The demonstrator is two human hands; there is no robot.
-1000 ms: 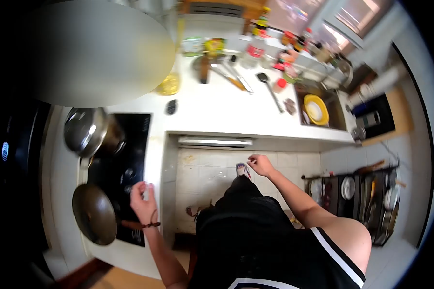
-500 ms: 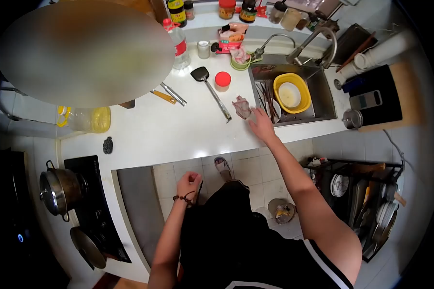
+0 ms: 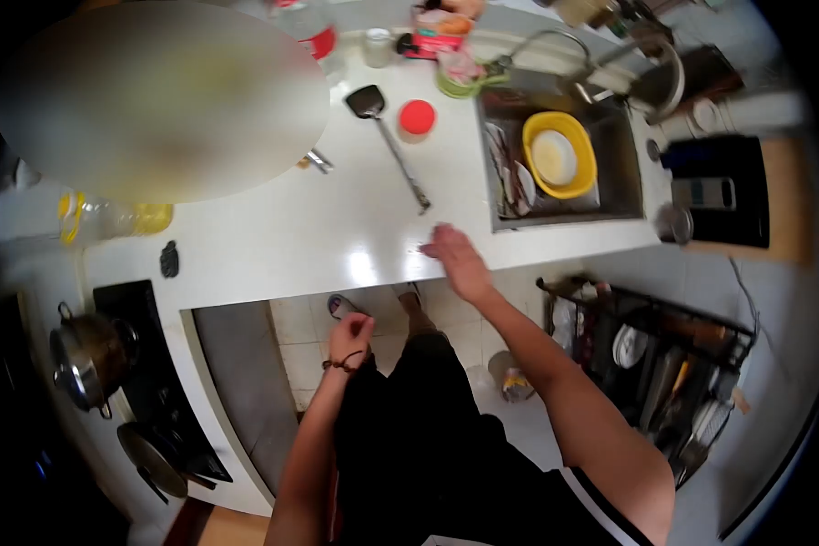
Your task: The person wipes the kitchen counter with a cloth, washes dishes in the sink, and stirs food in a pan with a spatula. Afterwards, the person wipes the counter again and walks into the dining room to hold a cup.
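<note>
Over the front edge of the white counter point(image 3: 273, 246) is my right hand point(image 3: 460, 259), its blurred fingers drawn together over something I cannot make out. The handle end of a spatula point(image 3: 391, 146) lies just beyond these fingers. My left hand point(image 3: 348, 338) hangs in front of the counter with curled fingers and nothing visible in it. A red-lidded jar point(image 3: 417, 117) stands right of the spatula. In the sink point(image 3: 619, 196) sit a yellow basin point(image 3: 584, 173) with a white bowl point(image 3: 553, 156) in it, and several utensils.
A lidded pot point(image 3: 86, 359) and a pan point(image 3: 152, 460) are at the black cooktop point(image 3: 159, 391) on the left. An oil bottle point(image 3: 123, 218) lies behind them. A dish rack point(image 3: 646, 314) stands at the right, and a bin point(image 3: 510, 375) on the floor.
The crumpled cloth beside the spatula no longer shows on the counter. My right hand has moved from beside it towards the counter's front edge. The camera view has shifted.
</note>
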